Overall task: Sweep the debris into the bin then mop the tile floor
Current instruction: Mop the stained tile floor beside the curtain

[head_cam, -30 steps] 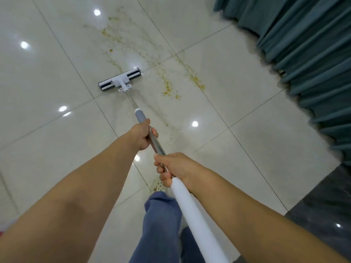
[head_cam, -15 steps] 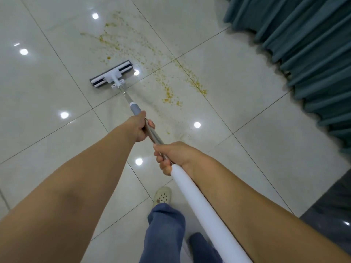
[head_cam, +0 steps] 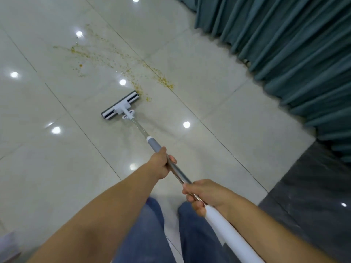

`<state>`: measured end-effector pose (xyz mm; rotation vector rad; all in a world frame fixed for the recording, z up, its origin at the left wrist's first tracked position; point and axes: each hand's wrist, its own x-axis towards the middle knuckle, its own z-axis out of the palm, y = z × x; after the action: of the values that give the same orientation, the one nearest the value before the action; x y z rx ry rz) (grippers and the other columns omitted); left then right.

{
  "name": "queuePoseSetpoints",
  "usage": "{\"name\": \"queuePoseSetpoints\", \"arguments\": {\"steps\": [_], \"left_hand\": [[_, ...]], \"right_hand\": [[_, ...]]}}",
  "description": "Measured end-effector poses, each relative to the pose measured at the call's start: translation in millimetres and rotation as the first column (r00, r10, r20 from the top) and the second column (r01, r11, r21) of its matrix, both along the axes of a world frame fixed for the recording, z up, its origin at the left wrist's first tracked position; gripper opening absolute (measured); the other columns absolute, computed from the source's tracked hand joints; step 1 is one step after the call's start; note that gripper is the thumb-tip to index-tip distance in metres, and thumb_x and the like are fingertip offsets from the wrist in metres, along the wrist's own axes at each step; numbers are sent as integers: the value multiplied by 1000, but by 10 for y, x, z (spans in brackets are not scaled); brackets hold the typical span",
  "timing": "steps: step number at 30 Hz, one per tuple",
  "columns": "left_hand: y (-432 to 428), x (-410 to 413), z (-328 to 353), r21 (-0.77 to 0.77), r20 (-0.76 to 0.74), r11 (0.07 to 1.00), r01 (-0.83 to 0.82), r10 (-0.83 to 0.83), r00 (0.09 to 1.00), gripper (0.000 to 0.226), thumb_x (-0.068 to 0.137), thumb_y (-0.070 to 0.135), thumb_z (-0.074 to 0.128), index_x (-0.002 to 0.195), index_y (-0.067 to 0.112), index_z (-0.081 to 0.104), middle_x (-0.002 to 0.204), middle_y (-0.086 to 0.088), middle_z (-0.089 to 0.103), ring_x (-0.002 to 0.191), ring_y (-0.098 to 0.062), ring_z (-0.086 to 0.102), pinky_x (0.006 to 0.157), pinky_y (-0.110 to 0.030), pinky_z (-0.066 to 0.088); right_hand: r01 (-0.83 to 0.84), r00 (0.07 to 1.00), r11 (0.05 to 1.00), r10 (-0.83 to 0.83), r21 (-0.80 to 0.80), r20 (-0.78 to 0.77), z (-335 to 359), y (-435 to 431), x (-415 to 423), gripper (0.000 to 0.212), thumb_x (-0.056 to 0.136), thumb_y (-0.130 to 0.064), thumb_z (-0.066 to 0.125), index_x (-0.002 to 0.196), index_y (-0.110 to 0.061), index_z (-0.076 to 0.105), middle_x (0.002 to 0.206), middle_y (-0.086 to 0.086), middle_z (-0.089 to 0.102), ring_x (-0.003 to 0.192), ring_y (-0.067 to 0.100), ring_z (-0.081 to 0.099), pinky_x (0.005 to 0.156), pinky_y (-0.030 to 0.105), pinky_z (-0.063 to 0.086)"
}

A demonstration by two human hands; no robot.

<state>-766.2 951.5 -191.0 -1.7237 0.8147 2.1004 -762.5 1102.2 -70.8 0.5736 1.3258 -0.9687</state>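
Note:
A flat mop with a white and grey head (head_cam: 120,105) rests on the glossy cream tile floor (head_cam: 218,103). Its metal pole runs back toward me and ends in a white grip. My left hand (head_cam: 161,163) is closed around the pole just below the grey collar. My right hand (head_cam: 201,194) grips the pole lower down, where the white grip begins. Yellow-brown debris and smears (head_cam: 117,61) spread across the tiles beyond the mop head. The head's right end touches the near edge of that trail. No bin is in view.
Teal curtains (head_cam: 284,48) hang along the right side down to the floor. A dark grey stone strip (head_cam: 313,202) lies at the lower right. My legs in blue trousers (head_cam: 152,234) stand below the hands.
The mop head has been pulled back toward me, from the far side of the debris to its near edge. The view has shifted left and both hands stayed on the pole.

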Motion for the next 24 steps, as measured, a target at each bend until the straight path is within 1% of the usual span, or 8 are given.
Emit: {"name": "queuePoseSetpoints", "arguments": {"steps": [5, 7, 10, 11, 15, 18, 21, 24], "left_hand": [[1257, 128, 293, 52, 32, 999, 2, -4, 999, 28, 100, 25, 44, 77, 10, 38, 59, -5, 35, 47, -15, 35, 40, -26, 40], [1667, 187, 342, 109, 43, 994, 1, -5, 999, 28, 100, 26, 44, 77, 10, 39, 56, -5, 35, 45, -16, 35, 38, -24, 42], [2023, 197, 389, 173, 49, 985, -8, -1, 999, 31, 100, 29, 44, 76, 10, 39, 39, -3, 38, 30, -14, 37, 38, -24, 42], [2050, 159, 406, 175, 54, 984, -17, 8, 999, 31, 100, 29, 44, 76, 10, 38, 37, -2, 37, 28, -13, 37, 38, -24, 41], [1811, -109, 354, 148, 76, 987, -61, 50, 996, 29, 98, 28, 47, 77, 10, 40, 57, -3, 35, 42, -13, 36, 35, -21, 40], [1605, -367, 253, 151, 81, 982, -115, 103, 991, 26, 99, 29, 46, 82, 9, 41, 60, -3, 35, 48, -13, 35, 32, -17, 40], [1352, -739, 159, 157, 36, 979, -127, 123, 992, 27, 99, 30, 45, 81, 9, 43, 55, -3, 38, 48, -13, 36, 37, -22, 44], [906, -1199, 86, 118, 13, 988, -103, 102, 995, 34, 100, 31, 42, 73, 9, 42, 38, -3, 42, 43, -17, 40, 53, -32, 45]], "right_hand": [[-62, 998, 997, 63, 47, -29, 243, 1249, 149, 20, 92, -19, 59, 77, -6, 53, 56, 3, 51, 34, 8, 37, 34, 15, 32], [-63, 997, 996, 65, 69, -27, 351, 1642, 208, 16, 93, -18, 57, 87, -4, 54, 59, 4, 51, 34, 8, 37, 34, 15, 32], [-119, 991, 989, 124, 89, -54, 451, 1959, 198, 14, 95, -17, 54, 97, -3, 52, 57, 4, 50, 33, 10, 37, 33, 16, 33], [-139, 988, 986, 145, 93, -59, 452, 1978, 155, 15, 95, -18, 54, 97, -4, 51, 58, 4, 50, 33, 10, 37, 34, 17, 34], [-134, 991, 986, 134, 99, 4, 356, 1757, -121, 17, 91, -22, 60, 89, -10, 47, 61, 5, 48, 36, 10, 34, 35, 16, 31], [-164, 986, 982, 163, 93, 23, 310, 1533, -419, 16, 93, -22, 59, 93, -10, 48, 61, 4, 46, 35, 9, 34, 34, 15, 31], [-192, 981, 979, 193, 62, 2, 231, 1269, -832, 18, 95, -22, 58, 99, -8, 48, 57, 2, 47, 34, 8, 35, 34, 15, 32], [-168, 986, 985, 168, 38, 5, 88, 836, -1289, 17, 94, -21, 58, 100, -7, 50, 55, 2, 48, 34, 8, 35, 35, 15, 32]]}}
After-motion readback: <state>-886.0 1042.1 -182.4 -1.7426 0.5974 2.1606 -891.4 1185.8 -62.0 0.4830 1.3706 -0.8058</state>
